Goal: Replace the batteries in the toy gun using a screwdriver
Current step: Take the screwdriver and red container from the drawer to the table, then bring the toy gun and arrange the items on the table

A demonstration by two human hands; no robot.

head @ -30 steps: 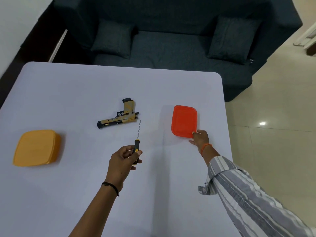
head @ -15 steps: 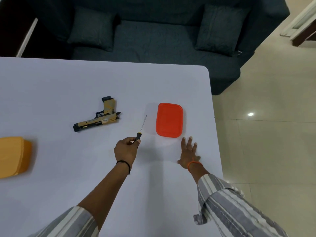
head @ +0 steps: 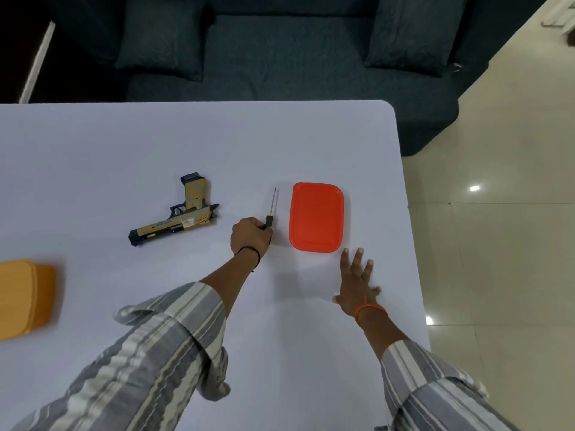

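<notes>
A tan and black toy gun [head: 183, 217] lies on its side on the white table [head: 155, 144], muzzle pointing left. My left hand [head: 250, 239] is closed around the handle of a thin screwdriver [head: 271, 206], whose shaft points away from me, low over the table between the gun and an orange-red lid [head: 316, 216]. My right hand [head: 356, 279] rests flat on the table with fingers spread, just in front of the lid's near right corner and not touching it. No batteries are visible.
A yellow-orange container [head: 23, 298] sits at the left edge. The table's right edge [head: 410, 244] drops to a tiled floor. A dark sofa [head: 280, 57] with two cushions stands beyond the far edge.
My right hand let go of the orange-red lid and pulled back to lie flat on the table. My left hand carried the screwdriver rightward, close beside the lid.
</notes>
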